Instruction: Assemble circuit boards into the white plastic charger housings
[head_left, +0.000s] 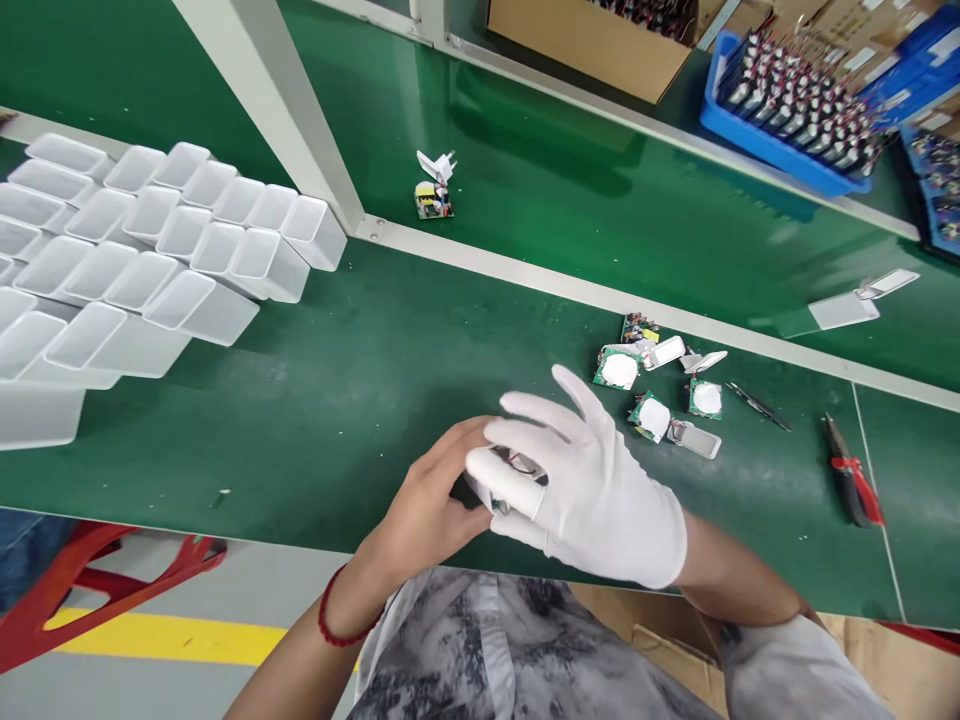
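Observation:
My left hand (435, 500), bare with a red cord at the wrist, is closed around a white plastic casing (480, 490) close to the bench's front edge. Inside the casing's mouth, bits of a circuit board with wires (520, 462) show. My right hand (577, 480), in a white glove, lies over that mouth. Its thumb and index finger are bent onto the board, while its other fingers spread apart. Both hands hide most of the casing and board. Right of them lie circuit boards with white pads (619, 370) and small white end caps (696, 440).
Rows of white casings (150, 215) stand at left beside a white post (262, 100). Tweezers (759, 407) and red-handled pliers (853, 480) lie at right. A board with a plug (433, 200) sits at the back. A blue tray (780, 150) of parts is on the shelf.

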